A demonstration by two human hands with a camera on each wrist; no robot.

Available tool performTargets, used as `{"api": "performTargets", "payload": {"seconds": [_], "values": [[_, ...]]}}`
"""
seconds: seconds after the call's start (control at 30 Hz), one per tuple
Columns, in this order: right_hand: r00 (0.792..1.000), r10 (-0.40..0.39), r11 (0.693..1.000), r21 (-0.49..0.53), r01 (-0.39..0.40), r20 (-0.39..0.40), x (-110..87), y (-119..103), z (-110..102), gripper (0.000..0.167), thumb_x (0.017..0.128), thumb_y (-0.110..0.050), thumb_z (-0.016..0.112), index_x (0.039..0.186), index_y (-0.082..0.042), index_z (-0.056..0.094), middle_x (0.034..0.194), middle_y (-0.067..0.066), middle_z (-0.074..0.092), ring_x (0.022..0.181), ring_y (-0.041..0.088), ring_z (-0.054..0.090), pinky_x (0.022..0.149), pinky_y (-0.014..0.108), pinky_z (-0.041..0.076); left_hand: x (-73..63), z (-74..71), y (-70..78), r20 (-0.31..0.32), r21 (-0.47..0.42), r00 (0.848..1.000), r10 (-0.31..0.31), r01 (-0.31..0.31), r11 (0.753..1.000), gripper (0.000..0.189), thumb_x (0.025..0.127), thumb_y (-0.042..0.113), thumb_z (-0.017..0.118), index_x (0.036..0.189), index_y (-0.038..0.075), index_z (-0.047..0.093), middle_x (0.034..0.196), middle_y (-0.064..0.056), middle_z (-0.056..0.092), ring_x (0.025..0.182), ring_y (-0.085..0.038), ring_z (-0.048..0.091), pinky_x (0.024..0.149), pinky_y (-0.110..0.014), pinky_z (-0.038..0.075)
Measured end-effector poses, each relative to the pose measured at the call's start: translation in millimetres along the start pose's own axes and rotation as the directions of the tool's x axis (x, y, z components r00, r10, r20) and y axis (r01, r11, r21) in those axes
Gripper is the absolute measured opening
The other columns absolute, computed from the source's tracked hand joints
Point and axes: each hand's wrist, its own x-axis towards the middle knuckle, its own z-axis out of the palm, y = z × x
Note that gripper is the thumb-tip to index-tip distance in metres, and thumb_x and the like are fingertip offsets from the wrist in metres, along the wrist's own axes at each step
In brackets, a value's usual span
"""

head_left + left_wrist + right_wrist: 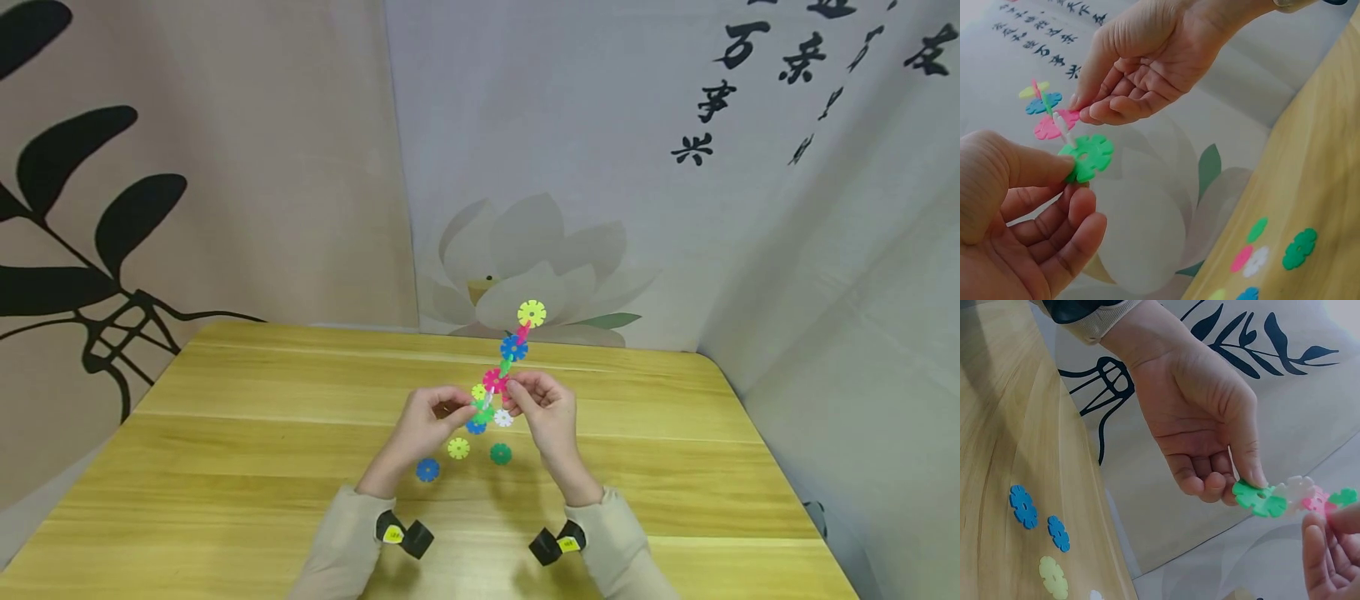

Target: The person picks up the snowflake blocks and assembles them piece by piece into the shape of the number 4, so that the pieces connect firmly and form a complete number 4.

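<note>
A chain of interlocked plastic snowflake discs is held up above the table between both hands. My left hand [426, 427] pinches the light green disc [1092, 157] at the chain's near end between thumb and fingers. My right hand [550, 414] pinches the pink disc [494, 381] at its edge. A white disc [1063, 129] stands edge-on between these two. Beyond the pink disc the chain runs up and away through a small green disc [506, 367], a blue disc [513, 348], another pink disc [522, 334] and a yellow disc [532, 313] at the far tip.
Loose discs lie on the wooden table [262, 450] below the hands: blue [428, 470], yellow [458, 448], dark green [501, 453] and white [503, 417] among them. A printed cloth backdrop [540, 125] hangs behind the table's far edge.
</note>
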Motion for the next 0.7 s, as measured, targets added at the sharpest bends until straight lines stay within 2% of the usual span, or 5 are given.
{"api": "performTargets", "payload": {"seconds": [0.17, 0.3, 0.47, 0.57, 0.7], "values": [[1.000, 0.006, 1.000, -0.001, -0.006, 0.021, 0.4, 0.0, -0.1, 0.013, 0.086, 0.004, 0.063, 0.089, 0.016, 0.060, 0.071, 0.016, 0.065, 0.057, 0.009, 0.061, 0.051, 0.018, 0.053, -0.8, -1.2, -4.2, 0.017, -0.055, 1.000, 0.006, -0.005, 0.998, 0.009, 0.087, 0.002, 0.064, 0.087, -0.007, 0.065, 0.077, -0.014, 0.065, 0.065, -0.010, 0.058, 0.059, -0.023, 0.054], [0.999, 0.041, 0.999, -0.005, -0.041, 0.030, 1.1, 1.1, -2.9, 0.014, 0.086, 0.004, 0.063, 0.092, 0.017, 0.060, 0.072, 0.009, 0.067, 0.059, 0.009, 0.062, 0.051, 0.018, 0.053, -0.4, -1.9, -4.5, 0.005, -0.072, 1.000, -0.029, 0.030, 0.997, 0.009, 0.088, 0.001, 0.062, 0.088, -0.007, 0.065, 0.078, -0.014, 0.066, 0.066, -0.013, 0.062, 0.061, -0.024, 0.056], [0.991, 0.136, 0.988, -0.073, -0.135, 0.012, 0.5, 12.1, -10.4, 0.014, 0.085, 0.005, 0.063, 0.094, 0.017, 0.061, 0.077, 0.019, 0.067, 0.060, 0.011, 0.063, 0.052, 0.020, 0.054, 0.4, -5.4, -4.1, -0.015, -0.093, 0.995, -0.103, 0.101, 0.990, 0.008, 0.089, 0.000, 0.061, 0.090, -0.007, 0.064, 0.079, -0.014, 0.066, 0.072, -0.028, 0.066, 0.066, -0.029, 0.058], [0.978, 0.206, 0.954, -0.231, -0.192, 0.036, -2.1, 25.3, -17.1, 0.014, 0.084, 0.003, 0.066, 0.095, 0.012, 0.064, 0.084, 0.023, 0.066, 0.064, 0.012, 0.062, 0.055, 0.020, 0.054, 0.8, -8.2, -4.3, -0.021, -0.110, 0.993, -0.117, 0.114, 0.987, 0.007, 0.088, -0.002, 0.060, 0.090, -0.008, 0.063, 0.078, -0.016, 0.065, 0.074, -0.036, 0.066, 0.067, -0.029, 0.058], [0.957, 0.258, 0.853, -0.496, -0.163, 0.130, -8.6, 44.5, -27.2, 0.017, 0.081, 0.000, 0.069, 0.098, 0.006, 0.067, 0.086, 0.013, 0.067, 0.075, 0.016, 0.062, 0.064, 0.021, 0.053, 1.7, -11.6, -4.2, -0.031, -0.108, 0.993, -0.118, 0.114, 0.988, 0.007, 0.089, -0.002, 0.059, 0.089, -0.008, 0.063, 0.079, -0.019, 0.066, 0.073, -0.037, 0.066, 0.066, -0.028, 0.058]]}}
